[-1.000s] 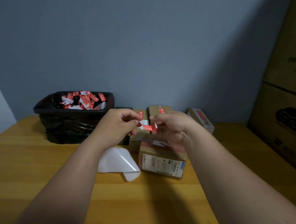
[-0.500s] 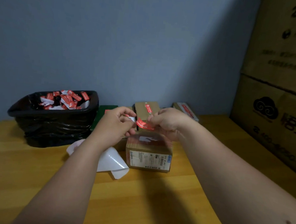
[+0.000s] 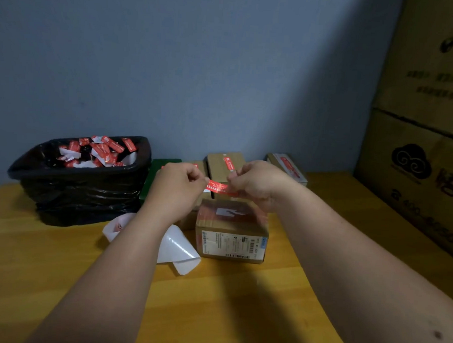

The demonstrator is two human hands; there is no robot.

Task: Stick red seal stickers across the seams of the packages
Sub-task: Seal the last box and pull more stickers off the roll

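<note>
Red seal sticker (image 3: 217,188) pinched at ends by left hand (image 3: 176,187) and right hand (image 3: 256,184), long axis left-right, held just above near package (image 3: 231,230).

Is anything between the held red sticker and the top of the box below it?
Nothing visible. Left hand and right hand pinch the red sticker by its ends above the box, with open air between them.
</note>
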